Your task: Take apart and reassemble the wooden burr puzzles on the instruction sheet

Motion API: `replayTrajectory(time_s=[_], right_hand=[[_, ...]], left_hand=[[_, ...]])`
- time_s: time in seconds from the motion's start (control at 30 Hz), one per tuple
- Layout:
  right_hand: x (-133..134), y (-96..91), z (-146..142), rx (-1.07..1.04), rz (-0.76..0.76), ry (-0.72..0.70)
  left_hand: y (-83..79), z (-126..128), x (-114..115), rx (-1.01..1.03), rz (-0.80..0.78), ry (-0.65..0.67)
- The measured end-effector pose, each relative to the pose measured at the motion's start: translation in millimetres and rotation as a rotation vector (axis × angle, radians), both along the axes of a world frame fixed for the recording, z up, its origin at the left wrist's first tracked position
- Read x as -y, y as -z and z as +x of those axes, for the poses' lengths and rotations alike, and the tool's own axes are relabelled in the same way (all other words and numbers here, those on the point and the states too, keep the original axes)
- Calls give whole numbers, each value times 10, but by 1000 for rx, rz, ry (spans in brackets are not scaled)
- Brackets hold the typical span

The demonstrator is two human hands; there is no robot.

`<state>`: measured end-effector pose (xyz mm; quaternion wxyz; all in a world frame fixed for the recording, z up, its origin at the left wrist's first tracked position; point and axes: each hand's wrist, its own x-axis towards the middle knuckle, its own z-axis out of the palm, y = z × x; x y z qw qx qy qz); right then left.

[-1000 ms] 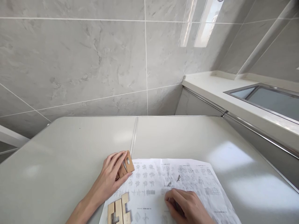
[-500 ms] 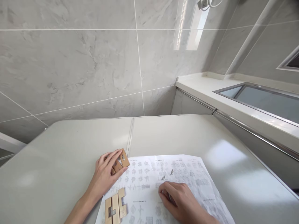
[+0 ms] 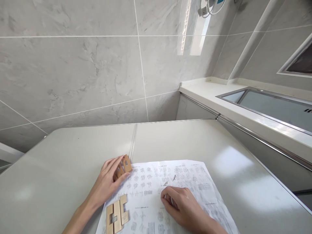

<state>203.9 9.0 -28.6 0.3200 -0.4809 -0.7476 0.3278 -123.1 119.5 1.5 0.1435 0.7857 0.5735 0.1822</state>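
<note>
My left hand [image 3: 107, 177] is wrapped around a group of brown notched wooden puzzle pieces [image 3: 127, 164] at the far left corner of a printed sheet [image 3: 151, 185]. Its fingers cover part of them from above, with the thumb on the near side. My right hand [image 3: 179, 204] rests on the middle of the sheet, fingers curled in; whatever is inside them, if anything, is hidden. Several paler notched wooden pieces [image 3: 117, 213] lie side by side on the sheet's left part, nearer to me. Small grey drawings of shapes cover the paper.
The sheet lies on a pale table [image 3: 73, 162] with a seam [image 3: 133, 143] across it. Two small dark flecks or tears mark the paper beyond my right hand. A counter [image 3: 202, 89] with a sink [image 3: 268, 104] runs along the right. Grey tiled wall [image 3: 85, 71] stands behind.
The view has shifted slightly, so everything sits a little farther left. Both hands keep nearly the same pose; my left hand's fingers cover slightly more of the brown pieces.
</note>
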Motion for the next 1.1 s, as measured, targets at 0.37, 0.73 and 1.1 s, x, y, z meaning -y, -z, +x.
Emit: replayTrajectory(time_s=[0.37,0.73,1.1], right_hand=[[-43,-253,159,-1237,-922,-249],[-108,-205,180,-1415,-1050,178],[-102,-279,116,-1481,-925,278]], left_hand=[[-505,1180,641,165,-98,455],[6,1689,984,532,121,209],[79,1652,992,774,-689,177]])
